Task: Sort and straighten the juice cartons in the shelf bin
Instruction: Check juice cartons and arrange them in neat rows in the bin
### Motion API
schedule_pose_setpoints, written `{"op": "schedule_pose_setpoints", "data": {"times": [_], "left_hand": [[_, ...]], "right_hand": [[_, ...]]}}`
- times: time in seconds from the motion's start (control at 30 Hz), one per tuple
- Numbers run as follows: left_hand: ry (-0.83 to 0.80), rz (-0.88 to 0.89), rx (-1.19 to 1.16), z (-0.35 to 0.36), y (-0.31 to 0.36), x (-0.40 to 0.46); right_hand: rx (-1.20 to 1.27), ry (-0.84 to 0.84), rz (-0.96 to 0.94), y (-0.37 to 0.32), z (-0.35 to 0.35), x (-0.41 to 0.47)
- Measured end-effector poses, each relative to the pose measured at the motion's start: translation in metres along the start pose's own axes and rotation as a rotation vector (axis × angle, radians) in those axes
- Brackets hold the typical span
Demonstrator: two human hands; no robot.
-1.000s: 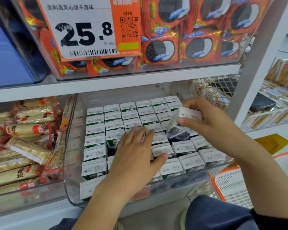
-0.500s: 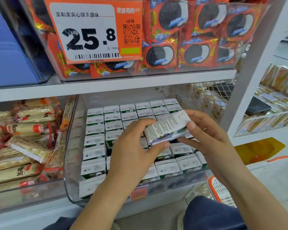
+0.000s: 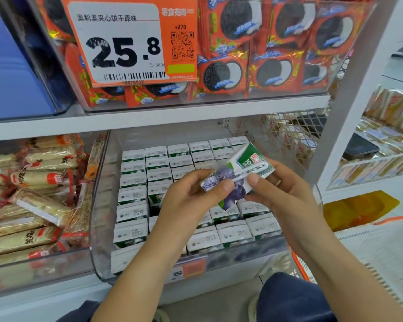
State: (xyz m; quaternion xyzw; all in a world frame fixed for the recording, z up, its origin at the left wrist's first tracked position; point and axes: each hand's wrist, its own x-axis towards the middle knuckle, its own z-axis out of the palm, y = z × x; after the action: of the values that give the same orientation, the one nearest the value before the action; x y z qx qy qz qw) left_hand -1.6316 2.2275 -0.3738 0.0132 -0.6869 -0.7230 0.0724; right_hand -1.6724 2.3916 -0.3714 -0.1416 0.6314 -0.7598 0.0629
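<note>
A small juice carton (image 3: 244, 166), white and green with blueberry art and a straw on its face, is held tilted above the clear shelf bin (image 3: 98, 228). My left hand (image 3: 191, 203) grips its lower left end and my right hand (image 3: 282, 191) grips its right side. Below, several white-topped cartons (image 3: 133, 196) stand upright in rows inside the bin. My hands hide the middle rows.
Left of the bin lies a bin of wrapped snack bars (image 3: 33, 194). The shelf above holds orange cookie packs (image 3: 265, 56) behind a price sign (image 3: 126, 43). A wire basket (image 3: 289, 133) sits to the right, with an orange shopping basket (image 3: 370, 249) at the lower right.
My right hand lifted one carton out of the rows, my left hand rose from the carton tops to take it too, and the carton has been turned so its printed front faces up.
</note>
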Motion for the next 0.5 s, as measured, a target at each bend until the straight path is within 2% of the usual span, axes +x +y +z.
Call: {"op": "schedule_pose_setpoints", "data": {"times": [0.07,0.13,0.23,0.3,0.5], "left_hand": [[-0.017,-0.003,0.016,0.0,-0.001,0.0],[0.036,0.043,0.108,0.002,-0.003,-0.001],[0.158,0.278,0.54,0.006,-0.004,-0.005],[0.175,0.401,0.699,0.011,-0.005,-0.007],[0.281,0.411,0.657,0.013,-0.008,-0.008]], "right_hand": [[-0.007,0.031,-0.014,0.001,0.001,0.0],[-0.027,0.07,-0.04,0.001,0.004,-0.001],[-0.159,0.171,-0.137,0.001,0.009,-0.005],[-0.258,0.197,-0.228,0.002,0.014,-0.008],[-0.289,0.135,-0.286,0.008,0.028,-0.014]]}}
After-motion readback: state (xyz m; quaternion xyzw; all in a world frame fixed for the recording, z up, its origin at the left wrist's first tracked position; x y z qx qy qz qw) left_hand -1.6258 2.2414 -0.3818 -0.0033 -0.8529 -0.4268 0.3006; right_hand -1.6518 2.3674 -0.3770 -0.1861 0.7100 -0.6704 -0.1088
